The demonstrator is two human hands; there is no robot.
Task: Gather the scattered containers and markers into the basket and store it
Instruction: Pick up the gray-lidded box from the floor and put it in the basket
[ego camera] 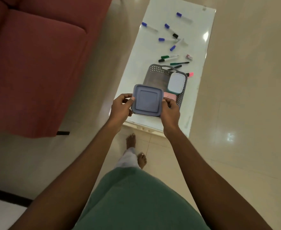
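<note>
Grey basket (154, 75) holds white container (176, 83), pink container (170, 97).

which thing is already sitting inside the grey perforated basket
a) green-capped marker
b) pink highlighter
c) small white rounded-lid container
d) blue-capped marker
c: the small white rounded-lid container sits inside the grey perforated basket, while the markers and highlighter lie out on the white table. The square blue-lidded container is held in both hands above the basket's near end.
</note>
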